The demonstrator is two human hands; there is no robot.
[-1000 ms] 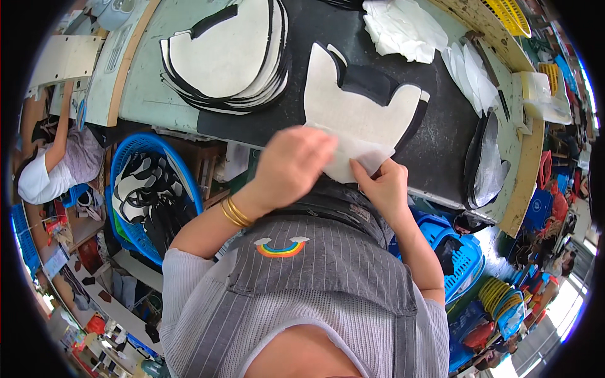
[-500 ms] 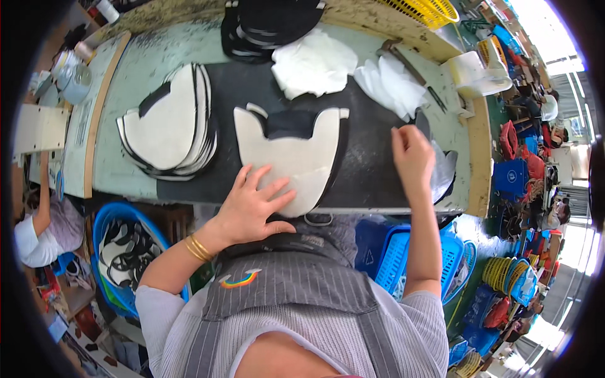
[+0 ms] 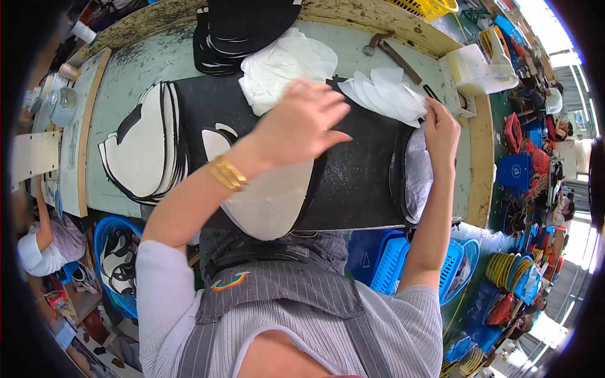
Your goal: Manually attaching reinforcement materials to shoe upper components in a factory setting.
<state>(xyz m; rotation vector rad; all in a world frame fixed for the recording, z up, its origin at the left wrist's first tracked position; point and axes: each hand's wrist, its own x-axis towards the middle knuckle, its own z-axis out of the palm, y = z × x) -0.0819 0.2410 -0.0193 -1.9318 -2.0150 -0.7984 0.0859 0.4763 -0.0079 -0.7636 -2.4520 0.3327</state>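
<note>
Cream cut piece (image 3: 271, 201) lies on blk mat (image 3: 359, 189), rounded end just over mat's near edge, partly hidden by L forearm. Cream stack (image 3: 138, 157) at mat's L end; shiny grey pc (image 3: 417, 173) at mat's R end. L hand (image 3: 302, 123) over mid mat, sl. blurred, fingers & thumb spread apart, nothing in grip. R hand (image 3: 443, 135) off mat's far R corner, fingers bent, tips at edge of thin white sheets (image 3: 384, 94); can't tell if pinched. White sheet pile (image 3: 280, 66) across mat's far edge. Blk stack (image 3: 246, 28) beyond mat, w/ hammer (image 3: 400, 61) beyond mat's far R corner.
</note>
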